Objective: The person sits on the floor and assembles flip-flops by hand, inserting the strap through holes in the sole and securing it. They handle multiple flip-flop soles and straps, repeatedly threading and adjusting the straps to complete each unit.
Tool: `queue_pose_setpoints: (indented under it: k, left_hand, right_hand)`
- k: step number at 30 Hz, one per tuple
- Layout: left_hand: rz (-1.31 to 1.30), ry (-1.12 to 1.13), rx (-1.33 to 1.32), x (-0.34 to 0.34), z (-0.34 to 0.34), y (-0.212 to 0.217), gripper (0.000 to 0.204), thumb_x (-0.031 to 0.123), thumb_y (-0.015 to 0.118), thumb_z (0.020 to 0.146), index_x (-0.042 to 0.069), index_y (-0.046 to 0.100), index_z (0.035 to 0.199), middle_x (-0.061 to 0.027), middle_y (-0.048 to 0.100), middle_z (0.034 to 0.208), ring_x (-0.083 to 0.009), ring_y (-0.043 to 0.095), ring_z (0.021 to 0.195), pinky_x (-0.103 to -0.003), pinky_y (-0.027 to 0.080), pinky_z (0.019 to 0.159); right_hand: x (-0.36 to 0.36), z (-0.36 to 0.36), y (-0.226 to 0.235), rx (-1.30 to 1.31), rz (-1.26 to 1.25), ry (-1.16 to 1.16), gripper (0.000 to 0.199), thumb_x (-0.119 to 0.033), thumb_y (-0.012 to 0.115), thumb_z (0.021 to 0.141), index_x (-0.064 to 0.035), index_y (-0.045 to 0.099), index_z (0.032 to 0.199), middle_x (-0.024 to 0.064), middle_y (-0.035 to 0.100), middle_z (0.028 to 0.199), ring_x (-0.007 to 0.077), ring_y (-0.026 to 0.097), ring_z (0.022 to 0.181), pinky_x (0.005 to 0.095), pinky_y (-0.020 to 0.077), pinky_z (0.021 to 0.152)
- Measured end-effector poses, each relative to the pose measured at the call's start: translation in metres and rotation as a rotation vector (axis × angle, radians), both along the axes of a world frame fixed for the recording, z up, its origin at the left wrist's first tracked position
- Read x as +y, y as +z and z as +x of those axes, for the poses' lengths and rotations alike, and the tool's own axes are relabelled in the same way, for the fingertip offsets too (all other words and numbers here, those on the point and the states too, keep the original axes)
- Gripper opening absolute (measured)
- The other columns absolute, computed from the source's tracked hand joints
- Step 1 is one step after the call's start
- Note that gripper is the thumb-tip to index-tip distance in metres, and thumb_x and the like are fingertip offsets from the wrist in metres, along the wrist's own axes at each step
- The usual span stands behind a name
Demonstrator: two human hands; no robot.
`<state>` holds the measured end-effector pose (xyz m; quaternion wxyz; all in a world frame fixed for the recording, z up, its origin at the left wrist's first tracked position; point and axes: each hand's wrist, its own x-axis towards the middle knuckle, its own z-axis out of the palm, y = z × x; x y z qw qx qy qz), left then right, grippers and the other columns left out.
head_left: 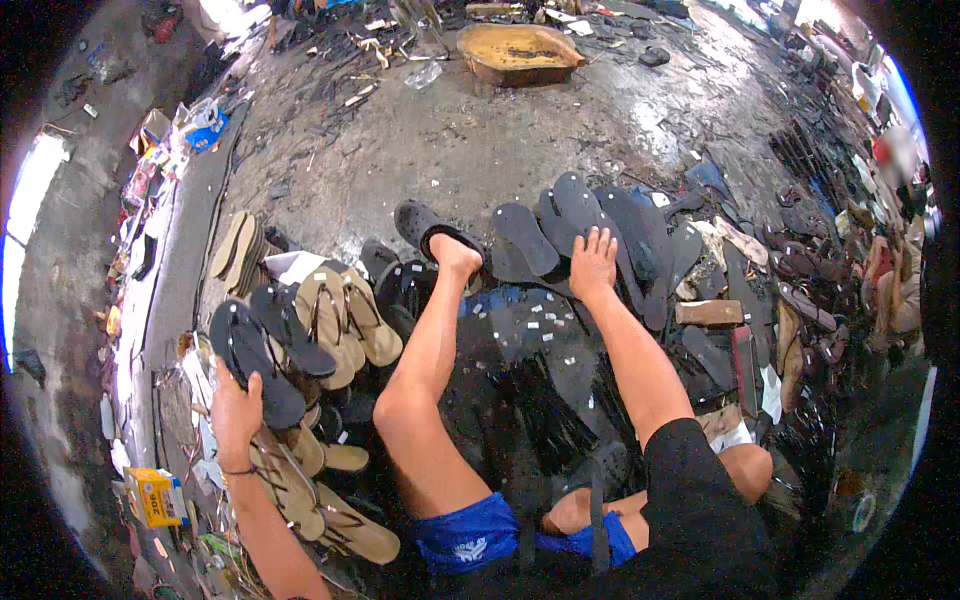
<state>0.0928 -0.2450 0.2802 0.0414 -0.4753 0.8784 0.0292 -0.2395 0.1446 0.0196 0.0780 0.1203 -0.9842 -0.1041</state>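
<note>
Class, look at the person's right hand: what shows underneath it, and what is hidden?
Dark flat soles lie beneath the right hand, one showing ahead of it. The surface directly under the hand is covered, so where that sole ends cannot be seen.

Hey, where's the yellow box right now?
In the head view, the yellow box is at the lower left, below and to the left of the left hand, which touches a black flip-flop.
</note>
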Motion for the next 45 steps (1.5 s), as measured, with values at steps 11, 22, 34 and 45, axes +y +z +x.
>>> queue_pose_setpoints:
  k: [11,22,34,45]
  left_hand:
    - [0.463,-0.628,0.793,0.172,-0.057,-0.061,0.064,0.017,0.069,0.090,-0.005,0.039,0.142,-0.0222,0.047,0.141,-0.0330,0.045,0.132,-0.039,0.032,0.112]
    - [0.442,-0.290,0.346,0.203,0.106,-0.095,0.076,0.019,0.071,0.088,-0.001,0.030,0.149,-0.0241,0.050,0.134,-0.0402,0.046,0.126,-0.045,0.034,0.110]
    - [1.181,-0.335,0.866,0.249,-0.007,-0.128,0.048,0.016,0.060,0.098,-0.002,0.045,0.140,-0.0146,0.056,0.130,-0.0173,0.060,0.101,-0.027,0.055,0.075]
    - [0.665,-0.391,1.116,0.197,0.000,-0.102,0.033,0.014,0.070,0.093,-0.004,0.063,0.119,-0.0124,0.068,0.094,-0.0157,0.060,0.068,-0.031,0.051,0.062]
  right_hand:
    - [0.035,0.194,0.068,0.054,-1.084,0.102,0.064,-0.028,0.075,0.077,-0.0026,0.050,0.130,0.0195,0.050,0.131,0.0378,0.045,0.123,0.0493,0.0327,0.107]
    - [0.144,0.215,-0.052,-0.665,-0.374,-0.431,0.028,-0.024,0.071,0.084,-0.0009,0.067,0.099,0.0230,0.067,0.104,0.0413,0.065,0.101,0.0480,0.0528,0.088]
    - [0.042,0.247,0.064,-0.756,-1.269,0.454,0.021,-0.021,0.066,0.091,-0.0037,0.070,0.101,0.0145,0.070,0.097,0.0266,0.069,0.092,0.0372,0.0542,0.081]
    - [0.036,0.238,-0.089,-0.761,-0.584,-0.117,0.024,-0.018,0.061,0.088,-0.0054,0.062,0.108,0.0192,0.064,0.106,0.0407,0.062,0.102,0.0499,0.0514,0.087]
